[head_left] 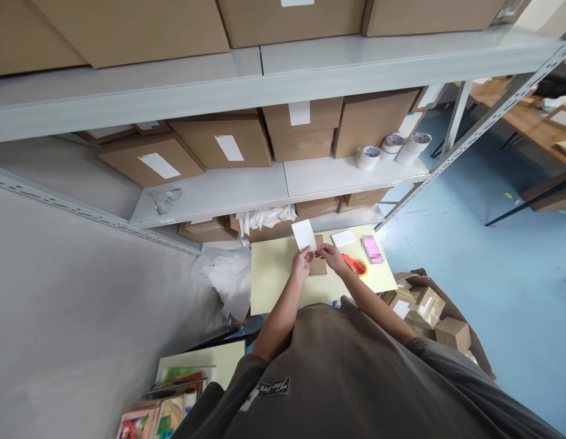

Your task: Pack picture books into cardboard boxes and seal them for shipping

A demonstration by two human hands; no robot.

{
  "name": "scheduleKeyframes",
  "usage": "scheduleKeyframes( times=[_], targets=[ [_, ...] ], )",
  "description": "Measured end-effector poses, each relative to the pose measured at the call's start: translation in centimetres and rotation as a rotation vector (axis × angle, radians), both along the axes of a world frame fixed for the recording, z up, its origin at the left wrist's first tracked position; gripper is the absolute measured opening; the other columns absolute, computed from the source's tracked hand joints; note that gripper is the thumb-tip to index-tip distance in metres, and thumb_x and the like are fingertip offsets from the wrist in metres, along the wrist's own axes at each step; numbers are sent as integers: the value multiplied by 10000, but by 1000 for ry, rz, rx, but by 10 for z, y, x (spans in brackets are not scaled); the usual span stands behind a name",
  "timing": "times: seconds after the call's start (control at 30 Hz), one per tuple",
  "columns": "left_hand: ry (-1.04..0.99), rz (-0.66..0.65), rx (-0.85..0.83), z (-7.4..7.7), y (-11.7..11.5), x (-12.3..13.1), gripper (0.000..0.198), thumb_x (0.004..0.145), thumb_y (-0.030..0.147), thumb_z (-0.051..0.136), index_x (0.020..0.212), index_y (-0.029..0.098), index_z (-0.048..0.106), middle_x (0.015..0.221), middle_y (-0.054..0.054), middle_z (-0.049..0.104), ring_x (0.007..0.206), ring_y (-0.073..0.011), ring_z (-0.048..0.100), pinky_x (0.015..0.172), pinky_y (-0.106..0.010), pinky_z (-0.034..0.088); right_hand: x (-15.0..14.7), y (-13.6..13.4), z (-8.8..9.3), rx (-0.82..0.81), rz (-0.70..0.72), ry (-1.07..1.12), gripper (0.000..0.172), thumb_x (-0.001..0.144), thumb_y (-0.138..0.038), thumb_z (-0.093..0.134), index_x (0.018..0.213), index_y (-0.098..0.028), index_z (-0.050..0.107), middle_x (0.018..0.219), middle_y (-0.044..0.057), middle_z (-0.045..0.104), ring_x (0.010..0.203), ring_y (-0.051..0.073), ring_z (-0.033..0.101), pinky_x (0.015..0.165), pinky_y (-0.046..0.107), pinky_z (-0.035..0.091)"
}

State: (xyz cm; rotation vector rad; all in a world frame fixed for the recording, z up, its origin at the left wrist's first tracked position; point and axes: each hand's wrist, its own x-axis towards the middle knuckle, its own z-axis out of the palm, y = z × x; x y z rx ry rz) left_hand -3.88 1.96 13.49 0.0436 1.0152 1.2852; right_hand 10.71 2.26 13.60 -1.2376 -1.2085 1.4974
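White rectangular paper card (304, 235) pinched between the closed fingers of the left hand (302, 263) and right hand (331, 256) at centre frame, above a pale yellow flat board (274, 280), orange-handled scissors (354, 265) and brown cardboard piece (318, 266) lying just below the hands.

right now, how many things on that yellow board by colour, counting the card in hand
white cards: 2 (one held up in the hands)
brown card: 1
orange tool: 1
blurred pink item: 1
total: 5
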Motion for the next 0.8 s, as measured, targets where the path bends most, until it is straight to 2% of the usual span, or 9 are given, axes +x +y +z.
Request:
scheduleKeyframes(
  times=[0.17,0.33,0.47,0.8],
  targets=[
    [8,49,-7,0,-1,5,226,790,98,850,965,157,720,948,-67,808,838,-148,762,797,-241,579,7,-1,5,-39,9,24,332,832,-562,749,863,-237,687,863,44,779,811,208,707,812,371,540],
    [19,101,-31,3,1,9,217,804,77,841,952,172,713,921,-50,799,797,-128,750,766,-220,573,11,0,13,-57,26,45,333,787,-539,801,870,-232,705,916,53,796,798,204,706,817,371,540],
    [16,99,-51,5,0,13,203,817,70,835,955,168,722,919,-48,796,795,-123,746,777,-222,564,12,2,16,-44,39,60,324,804,-537,786,860,-230,699,899,52,794,796,202,702,819,370,540],
    [37,133,-56,12,-3,20,201,831,74,823,980,164,724,927,-57,805,837,-141,761,803,-233,571,18,3,12,-17,70,50,345,780,-542,830,864,-227,716,910,58,782,824,213,700,831,380,555]
  ],
)
